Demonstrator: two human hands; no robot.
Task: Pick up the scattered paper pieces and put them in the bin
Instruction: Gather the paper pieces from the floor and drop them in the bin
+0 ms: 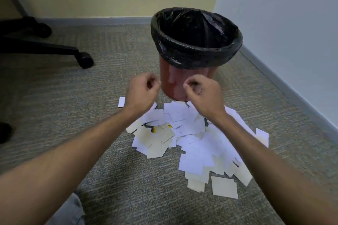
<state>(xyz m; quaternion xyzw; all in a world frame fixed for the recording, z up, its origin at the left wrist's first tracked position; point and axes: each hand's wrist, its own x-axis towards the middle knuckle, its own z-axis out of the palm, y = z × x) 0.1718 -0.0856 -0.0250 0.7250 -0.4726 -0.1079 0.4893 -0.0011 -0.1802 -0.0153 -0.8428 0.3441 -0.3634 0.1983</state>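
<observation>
A heap of white and cream paper pieces (192, 139) lies on the carpet just in front of a red bin (168, 78) lined with a black bag (196, 55). One white piece (121, 102) lies apart at the left, and a cream square (224, 187) lies at the near right. My left hand (141, 91) and my right hand (203, 91) hover above the far edge of the heap, close to the bin's base. Both have their fingers curled, and no paper shows in either.
An office chair base with castors (85, 59) stands at the left. A wall and skirting board (285, 82) run along the right, close behind the bin. Grey carpet (128, 188) surrounds the heap. A grey trouser knee (69, 212) shows at the bottom.
</observation>
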